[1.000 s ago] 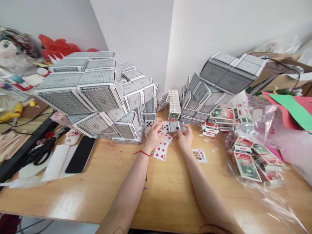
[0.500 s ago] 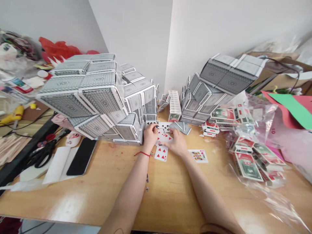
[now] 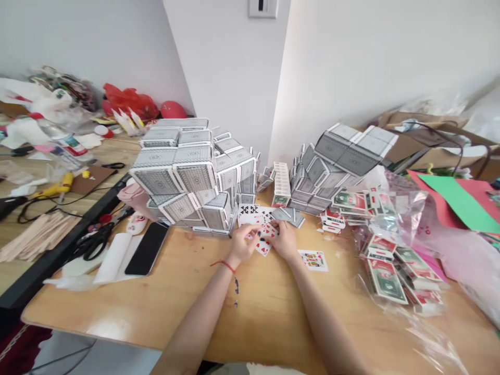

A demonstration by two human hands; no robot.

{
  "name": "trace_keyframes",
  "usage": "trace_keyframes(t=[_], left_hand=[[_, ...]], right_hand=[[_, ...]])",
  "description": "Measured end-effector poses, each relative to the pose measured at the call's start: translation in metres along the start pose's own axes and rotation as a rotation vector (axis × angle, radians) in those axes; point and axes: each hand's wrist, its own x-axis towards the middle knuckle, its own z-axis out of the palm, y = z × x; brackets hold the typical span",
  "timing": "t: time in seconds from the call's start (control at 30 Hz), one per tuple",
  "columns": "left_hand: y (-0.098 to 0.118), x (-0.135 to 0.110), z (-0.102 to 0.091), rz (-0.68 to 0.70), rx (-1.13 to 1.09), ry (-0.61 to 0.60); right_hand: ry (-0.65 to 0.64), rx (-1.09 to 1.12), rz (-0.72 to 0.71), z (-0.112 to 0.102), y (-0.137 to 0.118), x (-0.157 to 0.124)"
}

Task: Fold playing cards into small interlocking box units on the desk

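Note:
Several face-up playing cards lie on the table in front of the card structures, some with clubs and some with hearts. My left hand is over them from the left, its fingers curled and pinched at a hearts card. From the right, my right hand grips the edge of a hearts card between thumb and fingers. The cards overlap, so which edges each hand holds is partly hidden. Just behind my right hand are face-down grey cards. A king card lies face up beside my right wrist.
A tall structure of grey-backed card boxes stands at left, another at right. Between them is a column of folded cards. Card packs in plastic lie right; a phone and black scissors lie left.
The view has tilted up and shifted. My left hand has come nearer the hearts cards, and my right fingers have closed in. The lower hearts card now sits tilted between my hands.

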Motion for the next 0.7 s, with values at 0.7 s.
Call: trace_keyframes(t=[0.7], left_hand=[[-0.068,-0.08,-0.195,-0.879,1.09,0.22]], right_hand=[[0.03,-0.106,0.0,-0.004,-0.005,-0.02]])
